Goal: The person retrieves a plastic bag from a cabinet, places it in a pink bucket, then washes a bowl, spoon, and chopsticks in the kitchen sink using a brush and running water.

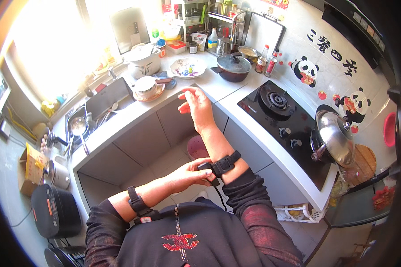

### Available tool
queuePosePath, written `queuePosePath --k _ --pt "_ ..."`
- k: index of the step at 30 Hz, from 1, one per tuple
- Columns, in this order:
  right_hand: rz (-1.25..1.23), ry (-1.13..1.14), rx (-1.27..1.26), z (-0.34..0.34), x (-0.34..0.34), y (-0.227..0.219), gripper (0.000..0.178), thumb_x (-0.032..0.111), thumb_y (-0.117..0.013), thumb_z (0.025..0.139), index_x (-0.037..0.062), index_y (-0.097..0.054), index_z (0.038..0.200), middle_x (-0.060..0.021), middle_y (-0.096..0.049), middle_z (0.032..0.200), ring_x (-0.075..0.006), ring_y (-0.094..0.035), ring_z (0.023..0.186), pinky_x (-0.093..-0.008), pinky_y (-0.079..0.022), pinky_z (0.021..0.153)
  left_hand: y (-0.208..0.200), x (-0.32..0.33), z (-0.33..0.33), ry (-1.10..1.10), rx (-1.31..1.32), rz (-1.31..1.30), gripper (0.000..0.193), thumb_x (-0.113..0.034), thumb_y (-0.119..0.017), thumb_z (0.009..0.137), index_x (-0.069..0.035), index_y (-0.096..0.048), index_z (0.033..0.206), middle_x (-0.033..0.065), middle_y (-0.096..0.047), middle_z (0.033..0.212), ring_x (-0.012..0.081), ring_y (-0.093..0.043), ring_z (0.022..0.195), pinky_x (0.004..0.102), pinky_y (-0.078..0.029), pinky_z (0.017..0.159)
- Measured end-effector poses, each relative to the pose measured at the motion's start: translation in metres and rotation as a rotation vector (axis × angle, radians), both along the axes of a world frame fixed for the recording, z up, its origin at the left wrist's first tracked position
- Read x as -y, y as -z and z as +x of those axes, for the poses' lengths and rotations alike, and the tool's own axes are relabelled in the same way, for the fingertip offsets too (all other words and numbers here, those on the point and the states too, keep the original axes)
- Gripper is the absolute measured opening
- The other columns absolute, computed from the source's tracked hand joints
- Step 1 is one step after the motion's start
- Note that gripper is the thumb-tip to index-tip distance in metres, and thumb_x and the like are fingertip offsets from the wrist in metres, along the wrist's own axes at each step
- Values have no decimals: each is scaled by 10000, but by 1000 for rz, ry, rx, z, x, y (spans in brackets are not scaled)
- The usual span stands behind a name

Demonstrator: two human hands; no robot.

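On the right forearm, black strap lies crosswise; left hand (nearer) grips adjoining module; right hand empty, half-curled.

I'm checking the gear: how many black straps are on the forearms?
2: one strap around the left forearm, and a second strap around the right forearm, where the left hand holds a small black device beside it. The sleeves could hide more.

Large pale-framed window: blown out, pouring glare from upper left
Bare right hand: well lit, sharp mid-frame
Flat grey cabinet fronts: shaded, left of centre
Domed silver metal lid: glinting at right
Smooth white countertop: bowed by fisheye; frame corners black
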State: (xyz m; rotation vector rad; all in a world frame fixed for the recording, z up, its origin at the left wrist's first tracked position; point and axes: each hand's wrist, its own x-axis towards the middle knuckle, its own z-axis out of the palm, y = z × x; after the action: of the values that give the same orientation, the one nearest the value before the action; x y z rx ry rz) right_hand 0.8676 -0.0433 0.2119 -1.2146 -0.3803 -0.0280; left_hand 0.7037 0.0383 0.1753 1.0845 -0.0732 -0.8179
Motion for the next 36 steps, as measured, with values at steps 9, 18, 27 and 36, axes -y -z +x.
queuePosePath --k 9,18,27,36 --pt "81 75 -345 89 90 71 234 225 -493 984 67 -571 1137 -97 -642 967 -146 -645 671 -271 -554 619 4 -74 87 -92 103 193 588 -321 -616 924 -74 -403 1413 124 -542 1320 222 -557 1157 358 -456 980" --pt "105 201 -544 161 111 125 283 266 -510 967 44 -536 1140 -101 -610 991 -189 -650 734 -291 -559 643 76 -154 79 -522 -178 -48 455 -238 -574 944 -33 -472 1336 170 -595 1234 278 -619 1060 400 -507 911" --pt "190 306 -600 273 69 141 399 306 -532 966 10 -447 1220 -127 -550 1040 -238 -648 772 -340 -569 643 109 -220 133 -666 -238 -38 447 -212 -599 925 -27 -483 1315 144 -655 1125 280 -649 1014 391 -535 862" --pt "1 376 -571 341 71 160 397 274 -608 924 9 -475 1188 -152 -564 1078 -278 -643 837 -391 -563 720 116 -311 139 -878 -277 69 485 -247 -598 927 -26 -466 1338 121 -642 1160 227 -639 1027 355 -521 889"
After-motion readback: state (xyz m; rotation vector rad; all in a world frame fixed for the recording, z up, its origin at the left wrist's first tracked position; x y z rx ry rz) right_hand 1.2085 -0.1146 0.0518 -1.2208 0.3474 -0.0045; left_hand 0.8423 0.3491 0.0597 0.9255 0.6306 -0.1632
